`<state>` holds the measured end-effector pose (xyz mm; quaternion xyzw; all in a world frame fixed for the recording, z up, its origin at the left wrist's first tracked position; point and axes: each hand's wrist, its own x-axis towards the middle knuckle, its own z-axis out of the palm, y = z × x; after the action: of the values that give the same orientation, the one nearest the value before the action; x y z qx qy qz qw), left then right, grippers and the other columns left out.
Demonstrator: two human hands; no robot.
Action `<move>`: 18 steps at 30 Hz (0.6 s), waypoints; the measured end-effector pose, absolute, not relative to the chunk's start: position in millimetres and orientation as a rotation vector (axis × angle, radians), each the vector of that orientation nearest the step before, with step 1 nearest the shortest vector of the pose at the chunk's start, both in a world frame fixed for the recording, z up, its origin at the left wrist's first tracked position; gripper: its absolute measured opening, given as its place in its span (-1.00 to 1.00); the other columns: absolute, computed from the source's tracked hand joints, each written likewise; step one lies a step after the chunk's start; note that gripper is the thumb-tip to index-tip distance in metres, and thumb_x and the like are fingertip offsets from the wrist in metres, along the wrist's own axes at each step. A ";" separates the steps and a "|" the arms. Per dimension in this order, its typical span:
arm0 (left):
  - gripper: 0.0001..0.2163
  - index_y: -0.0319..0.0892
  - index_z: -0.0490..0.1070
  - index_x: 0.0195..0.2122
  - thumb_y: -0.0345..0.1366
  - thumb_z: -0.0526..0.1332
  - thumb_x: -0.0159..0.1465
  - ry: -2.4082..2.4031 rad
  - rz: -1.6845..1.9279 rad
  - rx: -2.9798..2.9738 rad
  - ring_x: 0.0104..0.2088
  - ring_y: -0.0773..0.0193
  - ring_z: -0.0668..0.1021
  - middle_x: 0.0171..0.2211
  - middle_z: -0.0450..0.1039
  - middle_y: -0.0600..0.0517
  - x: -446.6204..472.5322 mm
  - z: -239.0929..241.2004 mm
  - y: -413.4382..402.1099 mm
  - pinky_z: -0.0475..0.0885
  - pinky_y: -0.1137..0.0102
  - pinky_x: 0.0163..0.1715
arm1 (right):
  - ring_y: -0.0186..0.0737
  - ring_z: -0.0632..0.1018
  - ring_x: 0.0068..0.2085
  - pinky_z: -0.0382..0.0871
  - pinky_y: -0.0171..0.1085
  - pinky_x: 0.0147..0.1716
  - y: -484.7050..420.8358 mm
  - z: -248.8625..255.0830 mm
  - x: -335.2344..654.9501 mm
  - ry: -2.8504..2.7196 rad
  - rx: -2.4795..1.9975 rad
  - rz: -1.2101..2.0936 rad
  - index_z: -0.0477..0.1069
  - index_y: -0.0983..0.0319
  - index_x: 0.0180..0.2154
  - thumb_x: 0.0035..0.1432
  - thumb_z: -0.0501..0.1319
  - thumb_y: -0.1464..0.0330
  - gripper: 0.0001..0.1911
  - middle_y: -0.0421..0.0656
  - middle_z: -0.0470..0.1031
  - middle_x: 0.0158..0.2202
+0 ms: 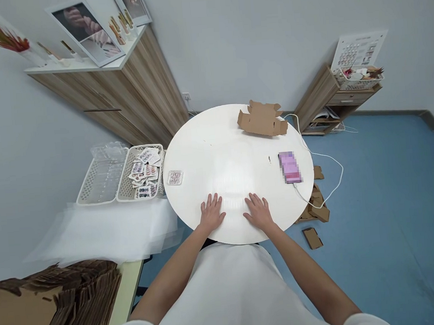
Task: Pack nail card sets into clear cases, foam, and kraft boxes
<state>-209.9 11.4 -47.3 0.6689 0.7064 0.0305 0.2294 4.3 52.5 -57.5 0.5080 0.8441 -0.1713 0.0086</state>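
My left hand (211, 214) lies flat on the near part of the white round table (215, 143), fingers spread and nothing in it. To its right, my right hand (257, 211) also rests flat there, fingers apart, holding nothing. A small clear case (175, 178) with a patterned insert lies at the table's left edge, nearest my left hand. Beyond my right hand is a phone (290, 167), blurred out in purple, with a white cable (328, 154) attached. An unfolded brown cardboard box (262, 118) lies at the far side. A tiny dark item (269, 159) sits near the phone.
Left of the table, one white basket (159, 191) holds printed cards and another (87, 189) holds clear plastic cases. Translucent sheets (110, 229) and stacked flat cardboard (89, 300) lie nearer. Small brown boxes (312, 238) are on the floor at right. Wooden cabinets (152, 88) stand behind.
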 end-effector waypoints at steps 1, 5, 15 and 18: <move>-0.49 -0.05 0.02 0.14 -0.22 0.05 0.13 1.945 0.074 1.843 0.21 0.04 -0.17 0.22 -0.11 -0.03 -209.9 -47.3 11.2 -0.18 0.05 0.10 | -0.02 0.04 0.19 -0.19 0.03 0.06 52.5 -57.7 4.2 2.638 1.587 -0.539 0.09 0.19 0.08 0.04 0.04 0.22 -0.46 -0.01 0.01 0.19; -0.48 -0.07 0.00 0.15 -0.22 0.04 0.14 1.930 0.077 1.854 0.21 0.04 -0.17 0.22 -0.12 -0.04 -209.9 -48.1 10.1 -0.18 0.04 0.10 | -0.02 0.02 0.19 -0.17 0.02 0.06 50.3 -58.8 3.6 2.644 1.596 -0.531 0.09 0.21 0.08 0.05 0.03 0.22 -0.46 -0.01 -0.01 0.20; -0.47 -0.08 -0.08 0.18 -0.16 -0.01 0.19 1.958 0.169 1.797 0.22 0.07 -0.15 0.23 -0.16 -0.04 -236.7 -33.5 8.2 -0.10 0.10 0.10 | 0.02 0.03 0.18 -0.04 0.00 0.03 51.4 -36.8 -22.7 2.742 1.763 -0.515 0.16 0.21 0.04 0.11 -0.03 0.18 -0.53 -0.01 0.00 0.18; -0.46 -0.11 -0.09 0.18 -0.13 -0.01 0.18 2.077 0.264 1.707 0.21 0.06 -0.13 0.23 -0.19 -0.08 -276.3 -33.5 9.7 -0.07 0.10 0.09 | 0.00 0.11 0.15 0.04 -0.01 0.02 58.6 -28.8 -65.4 2.792 1.820 -0.686 0.15 0.19 0.04 0.12 -0.03 0.22 -0.56 -0.01 0.08 0.14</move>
<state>-276.3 9.7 -33.5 0.6168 0.7502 0.0953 0.2183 -65.4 58.6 -28.8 0.5302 0.8136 -0.2000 -0.1303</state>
